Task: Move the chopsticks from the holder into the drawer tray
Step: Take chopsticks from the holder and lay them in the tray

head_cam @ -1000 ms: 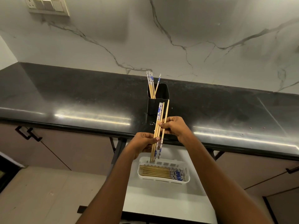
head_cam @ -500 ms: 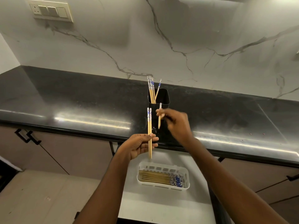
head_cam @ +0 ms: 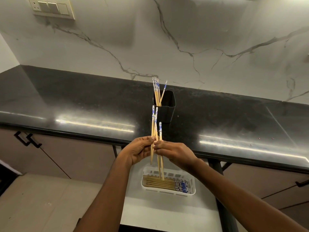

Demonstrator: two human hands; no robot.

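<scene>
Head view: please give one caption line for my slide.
The left hand and right hand hold chopsticks upright over the white tray; others stand in the black holder.

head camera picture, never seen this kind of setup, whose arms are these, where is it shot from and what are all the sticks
There is no machine here. A person wears a camera on the head, looking forward and down, so the two arms reaching in from the bottom are their own. The left hand and right hand meet in the middle and together grip a small bundle of chopsticks, wooden with blue-patterned tops, held roughly upright. Behind them, on the black countertop, stands a black holder with more chopsticks sticking out. Below the hands, an open white drawer carries a white tray where other chopsticks lie flat side by side. A switch panel sits on the marble wall.
</scene>
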